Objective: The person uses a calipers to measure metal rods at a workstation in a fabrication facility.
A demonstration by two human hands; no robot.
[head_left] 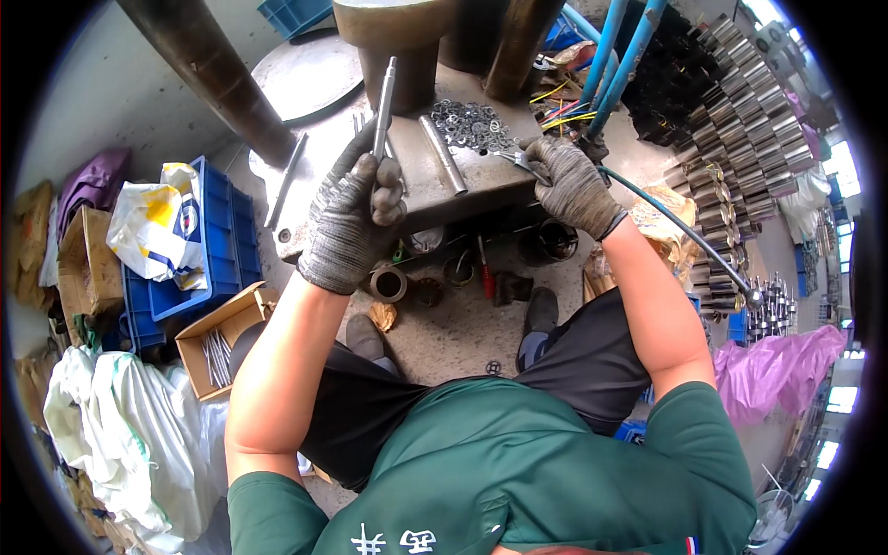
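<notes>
My left hand [347, 222], in a grey knit work glove, is closed around a stepped metal shaft [386, 106] that stands nearly upright above the machine table [499, 176]. My gloved right hand [575, 188] is at the table's right edge, fingers pinched on a small shiny metal piece [524, 163]; its exact kind is hard to make out. Just beyond that hand lies a heap of small metal rings [467, 123]. Between my hands a thicker metal rod [443, 155] rests on the table. Another thin rod [287, 180] lies near the left edge.
A thick machine column [393, 55] rises behind the table, with blue pipes [615, 65] at right. Left are a blue crate [227, 231] and a cardboard box [222, 342] of thin rods. Stacked metal cylinders [740, 120] stand right, near a green hose [684, 227].
</notes>
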